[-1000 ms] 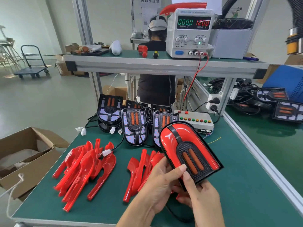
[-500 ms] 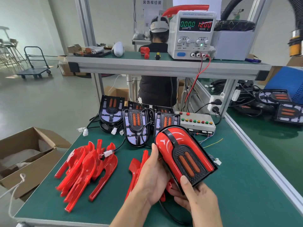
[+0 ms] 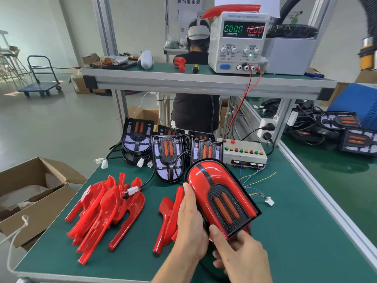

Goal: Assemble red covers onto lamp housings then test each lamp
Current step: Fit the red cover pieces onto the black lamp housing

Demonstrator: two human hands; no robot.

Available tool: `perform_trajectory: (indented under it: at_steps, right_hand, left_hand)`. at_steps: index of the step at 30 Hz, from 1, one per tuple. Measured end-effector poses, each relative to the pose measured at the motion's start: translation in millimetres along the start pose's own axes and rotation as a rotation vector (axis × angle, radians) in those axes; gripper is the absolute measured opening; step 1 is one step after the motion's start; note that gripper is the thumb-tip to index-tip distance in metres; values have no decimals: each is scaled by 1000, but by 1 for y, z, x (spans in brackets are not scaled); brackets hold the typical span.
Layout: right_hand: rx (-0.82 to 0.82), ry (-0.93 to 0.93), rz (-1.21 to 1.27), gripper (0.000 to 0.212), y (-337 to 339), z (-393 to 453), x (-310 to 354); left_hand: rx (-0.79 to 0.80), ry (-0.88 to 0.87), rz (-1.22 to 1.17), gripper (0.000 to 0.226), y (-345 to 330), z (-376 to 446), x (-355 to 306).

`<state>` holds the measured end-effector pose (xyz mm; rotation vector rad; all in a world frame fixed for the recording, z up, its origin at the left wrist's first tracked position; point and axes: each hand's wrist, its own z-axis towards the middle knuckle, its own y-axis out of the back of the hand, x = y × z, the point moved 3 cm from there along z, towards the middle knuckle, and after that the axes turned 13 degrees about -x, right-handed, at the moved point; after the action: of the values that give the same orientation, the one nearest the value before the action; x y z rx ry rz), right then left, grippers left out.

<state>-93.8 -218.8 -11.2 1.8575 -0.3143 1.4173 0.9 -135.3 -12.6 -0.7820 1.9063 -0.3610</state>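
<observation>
1. In the lower centre of the frame, the person held an assembled lamp [image 3: 221,198], its red cover already seated on the black housing, tilted above the green table [image 3: 295,231].
2. The left hand [image 3: 190,227] gripped the lamp's left edge, the thumb lying up along the red cover and the other fingers hidden beneath.
3. The right hand [image 3: 239,255] held the lamp's near end, its thumb pressed on the lower corner of the cover and its fingers curled under the housing.
4. A loose pile of red covers [image 3: 106,211] lay on the table at lower left, with a white connector [image 3: 133,190] on a black cable resting on top.
5. A smaller pile of covers [image 3: 168,215] lay just left of the left hand, partly hidden behind it.
6. Uncovered lamp housings [image 3: 168,157] stood in a row at mid-frame, leaning toward the camera.
7. Right of them sat a test box [image 3: 243,153] with coloured buttons, thin coloured wires trailing from it to a small white plug [image 3: 269,201].
8. On the raised shelf in the upper centre, a power supply [image 3: 237,40] showed 0.000 and 12.00.
9. An open cardboard box [image 3: 30,197] sat at the left edge, off the table.
</observation>
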Motion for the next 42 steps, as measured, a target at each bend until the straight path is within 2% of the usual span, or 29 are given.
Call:
perform_trajectory:
  at_steps: [3,6,10,15,18,20,23,25,27,30,39,42]
  right_hand:
    - [-213,176,-261,59,8,-8,8]
    - [-257,195,-298,63,8,-11,10]
    - [-128,55,-129,58,5,-8,8]
    - [7,-159,216,32,-7,-5,-1]
    - [71,-245,343,25,-13,-4,-6]
    - [99,-252,371,26,-16,-2,-8]
    - [117,-229,396,28,-19,-1,-9]
    - [132,-218,422,34,-20,0,-9]
    - [141,-209,442,49,-21,1,-8]
    - [145,-195,459,65,-21,3,-8]
    - [195,-135,495,64,-20,7,-12]
    - [198,-136,521,61,-21,7,-14]
  left_hand:
    - [30,30,-18,79,1,2,1]
    - [43,34,-11,77,3,5,1]
    - [57,44,-9,77,4,5,2]
    - [78,56,-9,67,4,2,4]
    - [128,97,-15,63,5,0,5]
    - [154,91,-4,68,6,-1,4]
    - [141,25,46,91,6,-1,2]
    - [84,-31,50,90,6,0,-2]
    - [68,-57,47,83,6,1,-2]
    - [64,-52,45,91,6,2,-2]
    - [94,-32,54,90,7,0,-5]
    - [143,43,31,95,7,-4,-6]
